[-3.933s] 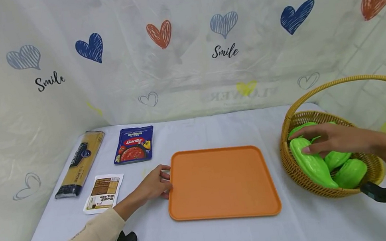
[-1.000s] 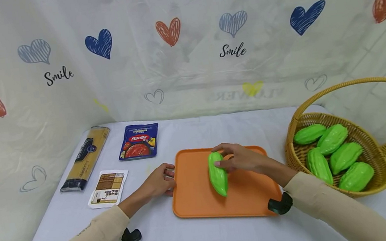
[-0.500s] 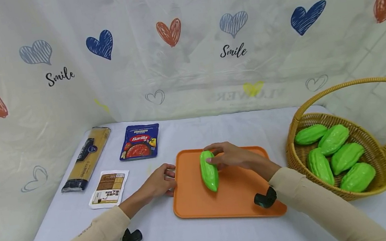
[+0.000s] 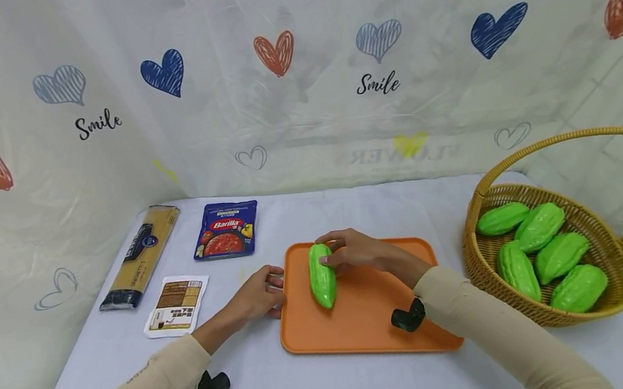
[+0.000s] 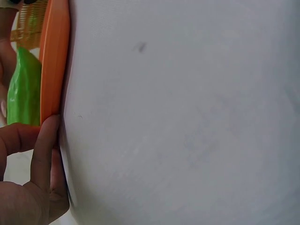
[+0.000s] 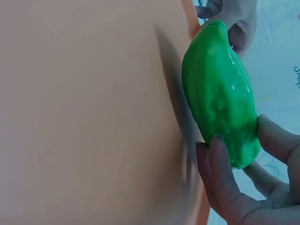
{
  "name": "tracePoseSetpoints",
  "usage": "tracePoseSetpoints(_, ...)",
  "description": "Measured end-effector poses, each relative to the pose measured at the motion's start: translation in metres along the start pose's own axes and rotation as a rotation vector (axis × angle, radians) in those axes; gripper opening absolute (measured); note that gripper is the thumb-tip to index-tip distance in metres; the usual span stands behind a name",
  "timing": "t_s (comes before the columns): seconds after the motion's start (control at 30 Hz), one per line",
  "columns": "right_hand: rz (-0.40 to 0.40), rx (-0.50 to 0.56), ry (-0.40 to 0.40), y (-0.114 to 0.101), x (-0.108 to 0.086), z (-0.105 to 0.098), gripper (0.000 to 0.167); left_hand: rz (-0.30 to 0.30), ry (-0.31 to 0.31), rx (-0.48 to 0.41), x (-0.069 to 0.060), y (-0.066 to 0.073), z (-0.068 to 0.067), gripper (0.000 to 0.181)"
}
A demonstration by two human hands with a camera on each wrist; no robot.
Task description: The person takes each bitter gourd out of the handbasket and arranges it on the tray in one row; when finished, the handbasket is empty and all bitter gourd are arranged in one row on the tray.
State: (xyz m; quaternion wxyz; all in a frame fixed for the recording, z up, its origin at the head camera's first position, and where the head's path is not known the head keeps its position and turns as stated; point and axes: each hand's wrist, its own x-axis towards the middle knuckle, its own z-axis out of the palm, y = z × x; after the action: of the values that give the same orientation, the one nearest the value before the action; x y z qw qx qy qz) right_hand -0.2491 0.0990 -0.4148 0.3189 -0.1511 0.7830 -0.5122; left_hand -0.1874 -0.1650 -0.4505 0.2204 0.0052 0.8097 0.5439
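Observation:
My right hand [image 4: 355,251] grips a bright green, ridged gourd [image 4: 322,277] by its far end, over the left part of an orange tray [image 4: 385,315]. In the right wrist view, thumb and fingers pinch the wide end of the gourd [image 6: 218,93], and its pointed end faces my other hand. A shadow falls on the tray beside it; a small gap seems to part them. My left hand [image 4: 256,295] holds the tray's left edge. In the left wrist view its fingers [image 5: 44,154] bend against the rim [image 5: 55,61], some partly hidden.
A wicker basket [image 4: 474,265] with a tall handle stands at right, holding several green gourds [image 4: 561,254]. At left lie a spaghetti pack [image 4: 141,257], a blue Barilla sauce pouch [image 4: 226,229] and a white-brown packet [image 4: 176,305]. A printed curtain [image 4: 314,123] hangs behind the table.
My right hand has taken a gourd from the basket, brought it over the tray and moved it further left. My left hand has stayed at the tray's left edge.

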Motion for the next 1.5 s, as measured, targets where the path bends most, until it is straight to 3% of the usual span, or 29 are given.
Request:
tracePoseSetpoints(0.33, -0.001, 0.030, 0.006, -0.005, 0.015, 0.009, 0.062, 0.000, 0.006, -0.009, -0.001, 0.001, 0.001, 0.059)
tracePoseSetpoints(0.57, 0.016, 0.053, 0.069, -0.008, 0.024, 0.016, 0.066, 0.000, 0.000, -0.012, -0.001, 0.001, 0.000, 0.060)
tracePoseSetpoints(0.97, -0.001, 0.052, 0.164, -0.010, 0.030, 0.027, 0.058, 0.003, -0.001, -0.012, 0.000, -0.001, 0.000, 0.060)
tracePoseSetpoints(1.17, -0.007, 0.111, 0.163, -0.010, 0.033, 0.032, 0.061, -0.005, -0.002, -0.005, 0.001, -0.001, 0.000, 0.058)
tracePoseSetpoints(1.5, -0.021, 0.047, 0.173, -0.009, 0.027, 0.027, 0.069, -0.012, 0.000, -0.002, 0.001, 0.000, 0.000, 0.059)
